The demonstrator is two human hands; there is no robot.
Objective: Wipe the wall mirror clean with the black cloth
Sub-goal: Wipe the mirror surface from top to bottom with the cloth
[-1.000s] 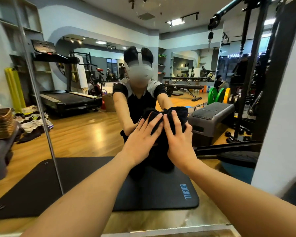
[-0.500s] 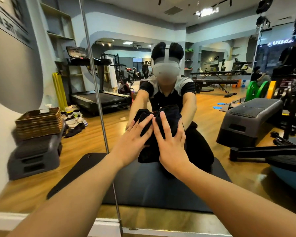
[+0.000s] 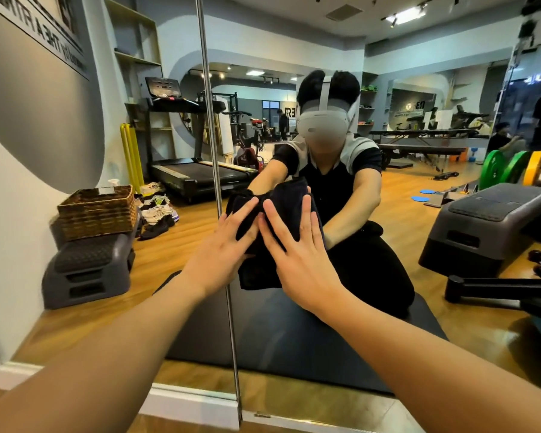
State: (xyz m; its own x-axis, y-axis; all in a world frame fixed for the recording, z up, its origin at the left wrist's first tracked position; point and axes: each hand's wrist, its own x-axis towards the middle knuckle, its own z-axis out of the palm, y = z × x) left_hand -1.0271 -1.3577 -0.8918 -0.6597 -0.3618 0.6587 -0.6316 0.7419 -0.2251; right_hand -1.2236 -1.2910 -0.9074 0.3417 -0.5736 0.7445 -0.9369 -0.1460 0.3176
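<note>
The wall mirror fills most of the head view and reflects a gym and a kneeling person. A vertical seam divides its panels. The black cloth lies bunched flat against the glass just right of that seam. My left hand presses on the cloth's left part with straight, spread fingers. My right hand presses on its right part the same way. The two hands sit side by side, almost touching. Most of the cloth's lower half is covered by my hands.
A white baseboard runs under the mirror at the floor. In the reflection stand a wicker basket on a grey step platform, a treadmill, another step platform and a black floor mat.
Both hands and the cloth have slid left across the glass toward the seam, and my view has swung left, bringing the basket and the grey wall into sight.
</note>
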